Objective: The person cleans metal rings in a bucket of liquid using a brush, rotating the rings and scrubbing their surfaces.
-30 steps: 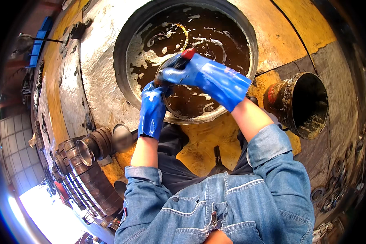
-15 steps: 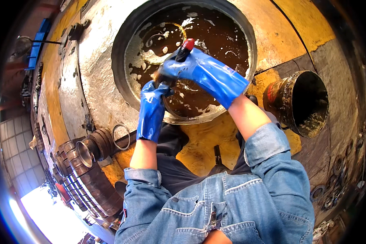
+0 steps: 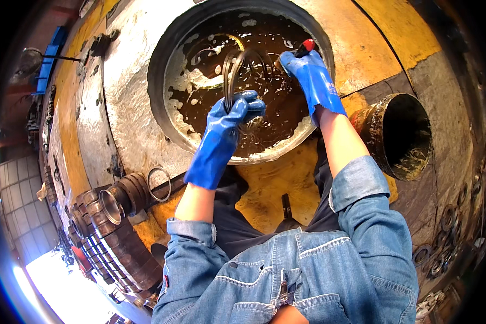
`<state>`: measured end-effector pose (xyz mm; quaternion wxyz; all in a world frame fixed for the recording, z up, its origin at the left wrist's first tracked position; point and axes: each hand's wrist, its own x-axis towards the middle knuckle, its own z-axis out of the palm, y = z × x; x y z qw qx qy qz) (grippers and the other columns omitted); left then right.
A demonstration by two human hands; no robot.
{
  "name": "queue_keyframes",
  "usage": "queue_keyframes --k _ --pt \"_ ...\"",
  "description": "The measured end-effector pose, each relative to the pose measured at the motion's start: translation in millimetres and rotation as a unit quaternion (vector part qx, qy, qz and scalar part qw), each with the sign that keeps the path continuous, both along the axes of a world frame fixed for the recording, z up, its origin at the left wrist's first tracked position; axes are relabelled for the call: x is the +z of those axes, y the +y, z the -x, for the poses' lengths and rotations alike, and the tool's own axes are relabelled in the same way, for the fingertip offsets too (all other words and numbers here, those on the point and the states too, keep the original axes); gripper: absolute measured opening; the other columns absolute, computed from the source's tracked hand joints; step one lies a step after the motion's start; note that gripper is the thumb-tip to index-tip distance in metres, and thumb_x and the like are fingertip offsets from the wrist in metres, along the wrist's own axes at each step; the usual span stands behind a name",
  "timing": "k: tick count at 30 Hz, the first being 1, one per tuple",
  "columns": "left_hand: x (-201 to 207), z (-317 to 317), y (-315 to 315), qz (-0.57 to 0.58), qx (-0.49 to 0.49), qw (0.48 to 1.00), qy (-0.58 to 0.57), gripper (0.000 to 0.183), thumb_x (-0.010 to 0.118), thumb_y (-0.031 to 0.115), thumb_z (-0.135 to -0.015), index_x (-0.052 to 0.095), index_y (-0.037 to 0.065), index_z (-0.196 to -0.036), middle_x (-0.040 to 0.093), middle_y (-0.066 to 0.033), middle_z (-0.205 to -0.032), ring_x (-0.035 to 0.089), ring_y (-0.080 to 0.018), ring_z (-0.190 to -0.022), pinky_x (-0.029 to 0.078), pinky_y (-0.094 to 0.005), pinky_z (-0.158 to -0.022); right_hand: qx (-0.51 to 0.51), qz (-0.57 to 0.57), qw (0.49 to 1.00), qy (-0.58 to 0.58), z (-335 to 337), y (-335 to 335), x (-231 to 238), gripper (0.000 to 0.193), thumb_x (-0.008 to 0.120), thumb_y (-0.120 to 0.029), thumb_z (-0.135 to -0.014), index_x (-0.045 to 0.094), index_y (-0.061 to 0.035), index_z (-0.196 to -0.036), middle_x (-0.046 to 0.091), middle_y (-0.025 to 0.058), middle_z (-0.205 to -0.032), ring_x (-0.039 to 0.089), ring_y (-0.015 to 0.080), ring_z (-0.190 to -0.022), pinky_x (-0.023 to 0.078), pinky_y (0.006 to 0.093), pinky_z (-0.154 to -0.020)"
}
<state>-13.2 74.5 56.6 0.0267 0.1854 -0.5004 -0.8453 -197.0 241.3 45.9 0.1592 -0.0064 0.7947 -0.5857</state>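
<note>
My left hand, in a blue rubber glove, is closed around a bundle of thin metal rings. The rings stand up from its fingers over a round dark tub of brown, foamy liquid. At the tub's right side, my right hand, also gloved in blue, grips a brush by its black, red-ended handle. Its bristles are mostly hidden by the glove, and it is apart from the rings. A yellowish ring shows partly in the liquid near the far left of the tub.
An open, grimy metal bucket lies tipped to the right. On the left are stacked brown metal rings and a single thin ring on the floor. More rings lie at the far right. The floor plates look wet.
My hands have moved apart. The right hand has gone right with the brush, away from the rings; the left has shifted slightly right, and its rings now show plainly.
</note>
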Motion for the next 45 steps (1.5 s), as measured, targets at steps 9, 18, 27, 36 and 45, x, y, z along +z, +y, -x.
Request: queue_keyframes --k 9,18,27,36,45 --pt "-42.0 -1.9 -54.7 -0.114 -0.055 0.986 -0.113 0.065 0.051 0.051 -0.110 0.059 -0.007 -0.137 0.075 -0.0196 -0.108 0.073 -0.0257 -0.088 0.061 -0.0353 -0.078 0.071 -0.036 0.997 -0.014 15.6 7.8 -46.8 0.037 0.073 -0.036 -0.092 0.075 -0.0008 -0.106 0.072 0.0090 -0.095 0.065 0.0194 -0.092 0.050 0.0352 -0.089" --pt "-38.9 -34.7 -60.8 0.155 0.067 0.982 -0.082 0.038 0.063 0.026 -0.106 0.068 -0.005 -0.127 0.077 -0.0174 -0.113 0.073 -0.0241 -0.097 0.057 -0.0361 -0.092 0.383 0.120 0.915 -0.038 -37.2 -77.5 20.7 0.033 0.063 -0.037 -0.100 0.078 -0.0078 -0.101 0.074 0.0046 -0.095 0.063 0.0137 -0.086 0.051 0.0327 -0.089" --pt "-23.6 -31.2 -52.8 0.096 0.096 0.985 -0.103 0.033 0.067 0.009 -0.097 0.068 -0.007 -0.125 0.077 -0.0171 -0.109 0.073 -0.0221 -0.093 0.059 -0.0340 -0.090 0.285 0.031 0.958 -0.006 -10.6 -70.4 -1.1 0.034 0.069 -0.039 -0.095 0.079 -0.0087 -0.107 0.077 0.0070 -0.101 0.067 0.0155 -0.085 0.054 0.0320 -0.086" --pt "-23.4 -24.9 -48.2 0.124 0.056 0.987 -0.082 0.034 0.071 0.013 -0.098 0.068 -0.005 -0.127 0.077 -0.0146 -0.111 0.072 -0.0199 -0.092 0.059 -0.0334 -0.088 0.333 -0.039 0.941 -0.042 -3.4 -87.2 -13.6 0.034 0.069 -0.041 -0.088 0.076 -0.0081 -0.091 0.074 0.0098 -0.084 0.068 0.0218 -0.077 0.054 0.0358 -0.077" --pt "-10.5 -16.6 -50.0 0.050 -0.039 0.993 -0.096 0.045 0.069 0.022 -0.100 0.064 -0.007 -0.135 0.076 -0.0163 -0.117 0.072 -0.0170 -0.090 0.059 -0.0316 -0.087 0.147 -0.173 0.968 -0.108 15.1 -44.3 -54.3 0.046 0.077 -0.036 -0.084 0.075 0.0012 -0.111 0.078 0.0203 -0.106 0.075 0.0358 -0.102 0.057 0.0411 -0.091"
